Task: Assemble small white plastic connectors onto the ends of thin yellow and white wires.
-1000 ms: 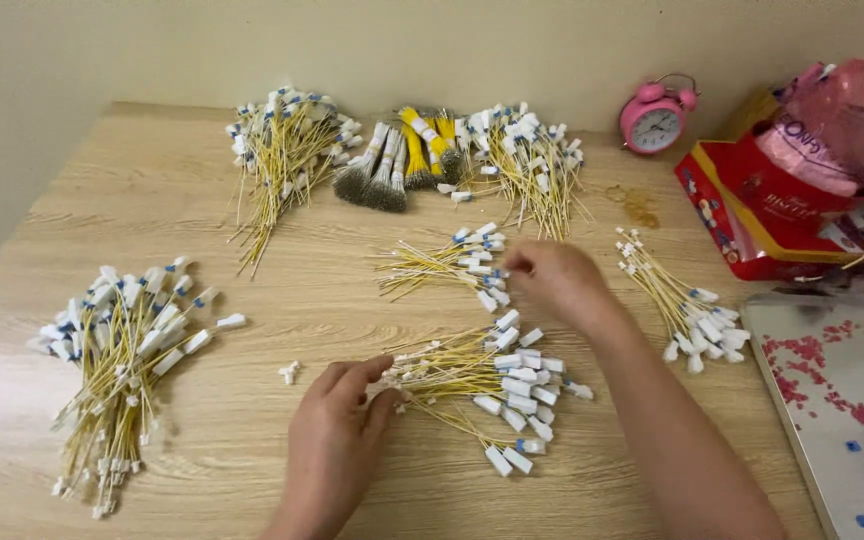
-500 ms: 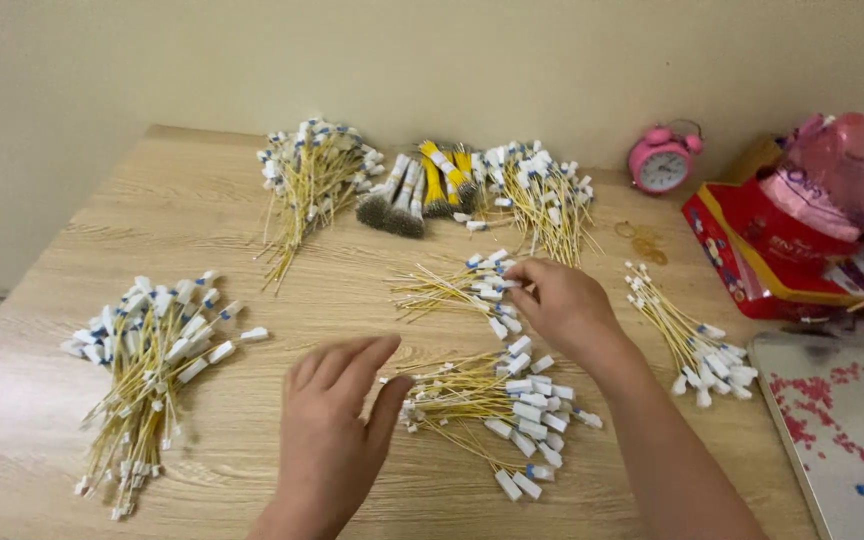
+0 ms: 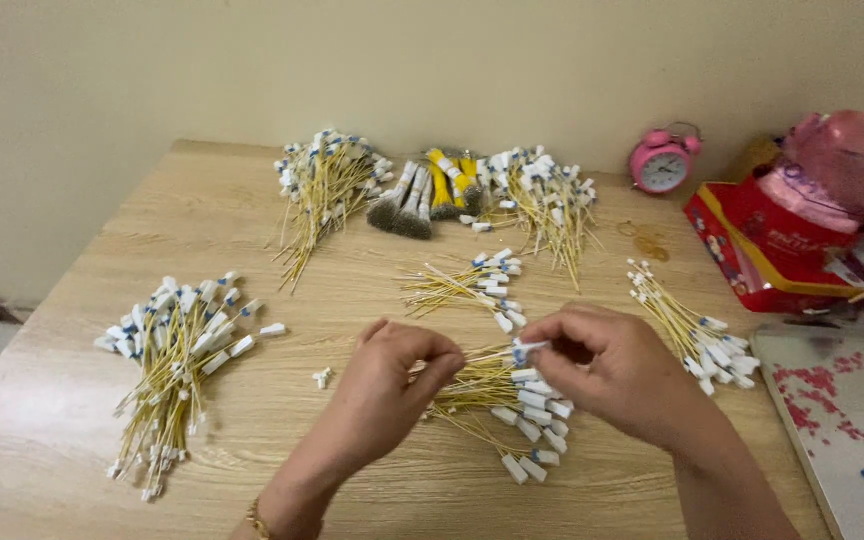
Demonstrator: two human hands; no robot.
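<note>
In the head view, the thin yellow wire (image 3: pixel 497 352) that both hands hold lies roughly level across the picture, its long axis running left to right. Its white connector end (image 3: pixel 529 348) points toward the right hand, and its bare yellow end points toward the left hand. It hangs just above the pile of yellow wires (image 3: pixel 507 410) at the near middle of the wooden table (image 3: pixel 372 270), whose white plugs fan out to the lower right.

The left hand (image 3: pixel 387 380) comes in from the bottom edge, back of the hand up, fingers curled down and pinched shut on the wire's yellow end. The right hand (image 3: pixel 607 365) reaches in from the lower right, knuckles up, thumb and forefinger closed on the connector end.

A smaller bundle of wires (image 3: pixel 467 285) lies just beyond the hands. A large pile (image 3: pixel 177 365) sits well to the left, and another row of wires (image 3: pixel 692 330) lies to the right. A loose white connector (image 3: pixel 322 378) rests on the table near the left hand. A pink alarm clock (image 3: pixel 662 162) stands at the far edge.
</note>
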